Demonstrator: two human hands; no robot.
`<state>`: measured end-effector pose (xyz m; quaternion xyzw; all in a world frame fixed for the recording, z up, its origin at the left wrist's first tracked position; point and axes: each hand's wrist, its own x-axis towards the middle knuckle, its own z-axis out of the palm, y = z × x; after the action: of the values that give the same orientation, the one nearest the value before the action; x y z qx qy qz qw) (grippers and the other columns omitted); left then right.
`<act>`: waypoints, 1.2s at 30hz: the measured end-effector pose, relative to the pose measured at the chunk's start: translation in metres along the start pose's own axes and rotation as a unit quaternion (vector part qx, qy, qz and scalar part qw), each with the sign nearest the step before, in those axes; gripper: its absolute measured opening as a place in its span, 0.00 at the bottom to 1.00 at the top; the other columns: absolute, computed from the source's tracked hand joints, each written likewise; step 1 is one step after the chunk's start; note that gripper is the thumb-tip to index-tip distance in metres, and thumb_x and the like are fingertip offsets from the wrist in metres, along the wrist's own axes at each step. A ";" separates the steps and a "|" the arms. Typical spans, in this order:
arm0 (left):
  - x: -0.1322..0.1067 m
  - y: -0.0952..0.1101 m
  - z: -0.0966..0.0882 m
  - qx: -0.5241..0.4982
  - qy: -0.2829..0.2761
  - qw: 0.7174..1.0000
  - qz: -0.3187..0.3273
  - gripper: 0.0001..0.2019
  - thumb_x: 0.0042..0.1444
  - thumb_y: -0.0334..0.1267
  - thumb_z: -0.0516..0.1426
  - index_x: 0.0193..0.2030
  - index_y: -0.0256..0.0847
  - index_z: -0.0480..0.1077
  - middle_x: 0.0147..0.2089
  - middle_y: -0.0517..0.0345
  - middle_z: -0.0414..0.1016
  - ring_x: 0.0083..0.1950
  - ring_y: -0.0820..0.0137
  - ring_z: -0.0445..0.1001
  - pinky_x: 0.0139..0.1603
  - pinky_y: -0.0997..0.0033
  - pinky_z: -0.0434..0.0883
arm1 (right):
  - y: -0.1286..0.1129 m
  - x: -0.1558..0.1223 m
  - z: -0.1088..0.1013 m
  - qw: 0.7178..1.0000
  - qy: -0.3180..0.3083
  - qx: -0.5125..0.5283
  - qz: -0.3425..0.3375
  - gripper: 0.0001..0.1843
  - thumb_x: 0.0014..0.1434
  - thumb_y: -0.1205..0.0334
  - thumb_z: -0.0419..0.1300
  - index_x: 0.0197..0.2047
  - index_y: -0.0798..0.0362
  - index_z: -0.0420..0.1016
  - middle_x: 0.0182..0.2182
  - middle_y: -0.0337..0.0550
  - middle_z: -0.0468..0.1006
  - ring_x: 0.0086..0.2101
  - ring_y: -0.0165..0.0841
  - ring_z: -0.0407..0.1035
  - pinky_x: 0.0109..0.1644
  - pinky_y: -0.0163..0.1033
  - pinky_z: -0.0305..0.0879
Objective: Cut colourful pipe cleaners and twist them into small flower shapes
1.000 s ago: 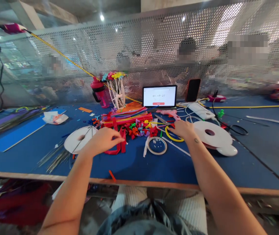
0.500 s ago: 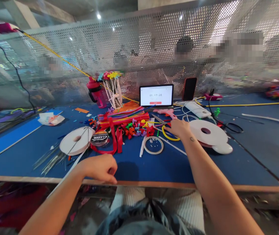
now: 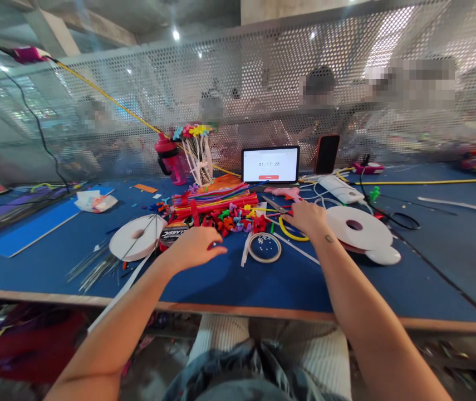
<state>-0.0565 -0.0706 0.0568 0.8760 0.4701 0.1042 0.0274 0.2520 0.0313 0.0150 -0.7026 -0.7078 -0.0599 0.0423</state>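
My left hand [image 3: 194, 248] is raised over the blue tabletop in front of the red ribbon [image 3: 196, 214], with thumb and fingers apart and nothing between them. Part of the round black-labelled spool [image 3: 173, 234] is hidden behind it. My right hand [image 3: 308, 217] is closed at the scissors [image 3: 274, 204]; their blades point to the far left and a yellow handle loop [image 3: 292, 229] shows below my fingers. Just behind lies a pink glue gun [image 3: 284, 192]. A ring of tape [image 3: 265, 259] with small white beads inside its circle lies between my hands.
Red and coloured pipe cleaners [image 3: 221, 200] are heaped mid-table. White ribbon reels [image 3: 131, 245] lie left and right. At the back stand a pink bottle [image 3: 173, 161], a bunch of craft flowers [image 3: 198, 153], a tablet [image 3: 270, 164] and a phone [image 3: 327, 155]. Thin wires [image 3: 96, 270] lie front left.
My left hand has moved away from the table's front edge, up and to the right, and its fingers have spread. My right hand stays at the scissors. The view has shifted slightly.
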 end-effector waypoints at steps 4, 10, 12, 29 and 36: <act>0.052 -0.022 0.033 0.052 0.068 0.996 -0.035 0.23 0.54 0.49 0.54 0.55 0.42 0.66 0.53 0.48 0.70 0.54 0.60 0.68 0.52 0.64 0.66 | -0.011 -0.001 0.001 0.996 0.041 0.053 -0.054 0.23 0.56 0.42 0.51 0.40 0.51 0.76 0.39 0.51 0.77 0.40 0.45 0.71 0.38 0.44 0.64; 0.073 -0.052 0.073 0.031 0.034 0.997 -0.061 0.43 0.46 0.54 0.59 0.66 0.37 0.49 0.62 0.40 0.58 0.62 0.52 0.59 0.59 0.56 0.60 | -0.031 -0.002 0.020 0.967 0.052 0.126 -0.214 0.26 0.56 0.43 0.54 0.50 0.52 0.70 0.46 0.52 0.75 0.45 0.42 0.69 0.46 0.41 0.64; 0.068 -0.061 0.076 0.015 0.050 0.997 -0.065 0.42 0.48 0.53 0.58 0.66 0.38 0.47 0.62 0.41 0.59 0.61 0.54 0.60 0.59 0.57 0.61 | -0.035 -0.002 0.027 0.958 0.053 0.144 -0.243 0.30 0.53 0.43 0.57 0.54 0.53 0.67 0.49 0.53 0.73 0.48 0.43 0.68 0.49 0.42 0.63; 0.065 -0.072 0.073 -0.038 0.114 0.990 -0.073 0.25 0.50 0.37 0.58 0.57 0.42 0.64 0.50 0.52 0.75 0.50 0.63 0.73 0.52 0.64 0.68 | -0.053 -0.005 0.018 0.921 0.061 0.277 -0.268 0.20 0.60 0.61 0.51 0.55 0.51 0.66 0.52 0.46 0.72 0.41 0.35 0.71 0.47 0.39 0.64; 0.065 -0.074 0.070 -0.097 0.248 0.961 -0.071 0.17 0.56 0.41 0.53 0.51 0.40 0.69 0.47 0.52 0.76 0.49 0.65 0.73 0.53 0.65 0.68 | -0.035 -0.002 0.009 0.960 0.131 0.216 -0.119 0.17 0.61 0.55 0.48 0.46 0.49 0.74 0.31 0.43 0.79 0.33 0.36 0.71 0.34 0.36 0.60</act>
<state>-0.0678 0.0280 -0.0123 0.7804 0.5105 0.3610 0.0021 0.2171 0.0303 0.0044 -0.5733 -0.7708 -0.0011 0.2779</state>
